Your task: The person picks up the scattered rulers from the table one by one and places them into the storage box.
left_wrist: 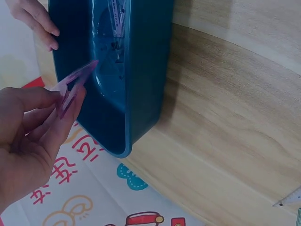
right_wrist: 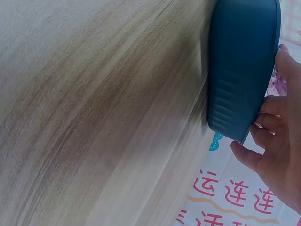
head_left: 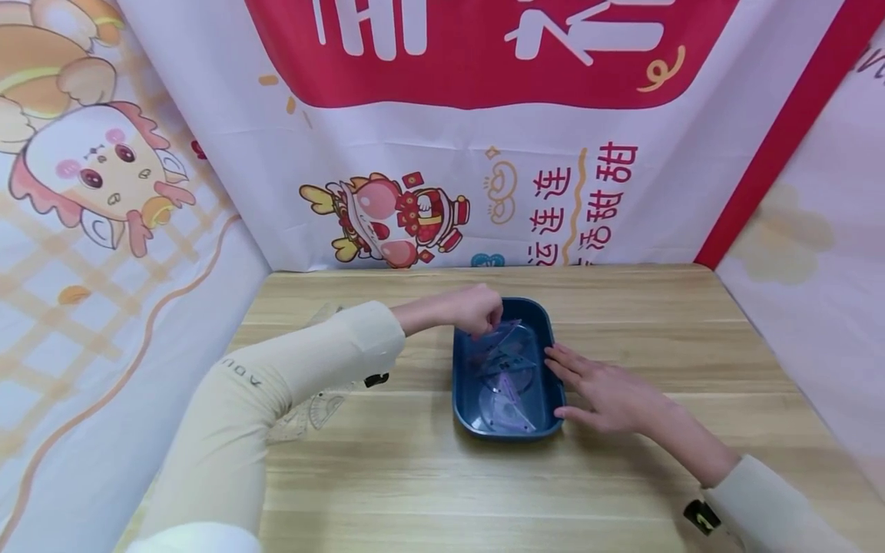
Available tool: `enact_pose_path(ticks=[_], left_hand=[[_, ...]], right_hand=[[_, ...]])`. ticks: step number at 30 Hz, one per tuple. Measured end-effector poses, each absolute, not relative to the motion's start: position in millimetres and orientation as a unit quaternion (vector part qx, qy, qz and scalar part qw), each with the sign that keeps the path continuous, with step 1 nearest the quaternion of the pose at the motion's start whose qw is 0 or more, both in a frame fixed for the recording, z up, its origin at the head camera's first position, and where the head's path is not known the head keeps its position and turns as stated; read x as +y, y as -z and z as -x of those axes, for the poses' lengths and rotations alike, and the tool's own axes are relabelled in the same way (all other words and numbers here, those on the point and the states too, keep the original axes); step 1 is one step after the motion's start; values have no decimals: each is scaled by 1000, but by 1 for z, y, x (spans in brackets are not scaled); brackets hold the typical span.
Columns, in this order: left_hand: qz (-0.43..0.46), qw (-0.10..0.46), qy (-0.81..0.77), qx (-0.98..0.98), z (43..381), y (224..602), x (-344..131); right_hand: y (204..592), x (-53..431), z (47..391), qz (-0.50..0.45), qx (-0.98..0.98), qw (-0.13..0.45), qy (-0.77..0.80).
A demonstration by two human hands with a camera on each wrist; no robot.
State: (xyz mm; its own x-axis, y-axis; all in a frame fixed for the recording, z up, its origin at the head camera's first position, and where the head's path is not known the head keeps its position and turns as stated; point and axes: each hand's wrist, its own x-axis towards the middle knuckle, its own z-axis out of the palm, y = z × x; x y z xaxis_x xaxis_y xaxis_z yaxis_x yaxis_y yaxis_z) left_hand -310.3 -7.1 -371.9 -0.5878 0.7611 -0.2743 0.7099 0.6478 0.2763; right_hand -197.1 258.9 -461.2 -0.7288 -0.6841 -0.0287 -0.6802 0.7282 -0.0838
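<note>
We pinch a purple set square (left_wrist: 87,71) over the blue bin (left_wrist: 148,70).
Taking the bin as our clock face in the head view, our left hand (head_left: 475,309) grips the set square between thumb and fingers near eleven o'clock; our right hand (head_left: 611,395), fingers extended, touches the rim at three. Inside, more see-through drawing pieces (head_left: 506,390) lie toward six; clear drawing tools (head_left: 325,405) rest at nine on the surface (head_left: 387,484), partly behind our sleeve (head_left: 332,353).
</note>
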Motion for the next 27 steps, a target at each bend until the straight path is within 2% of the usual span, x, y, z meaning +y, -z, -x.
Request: enact_pose_path(ticks=[27], left_hand=[[-370,193,-24,908,327,395,35]], right_hand=[[465,261,199,364,930,34,34]])
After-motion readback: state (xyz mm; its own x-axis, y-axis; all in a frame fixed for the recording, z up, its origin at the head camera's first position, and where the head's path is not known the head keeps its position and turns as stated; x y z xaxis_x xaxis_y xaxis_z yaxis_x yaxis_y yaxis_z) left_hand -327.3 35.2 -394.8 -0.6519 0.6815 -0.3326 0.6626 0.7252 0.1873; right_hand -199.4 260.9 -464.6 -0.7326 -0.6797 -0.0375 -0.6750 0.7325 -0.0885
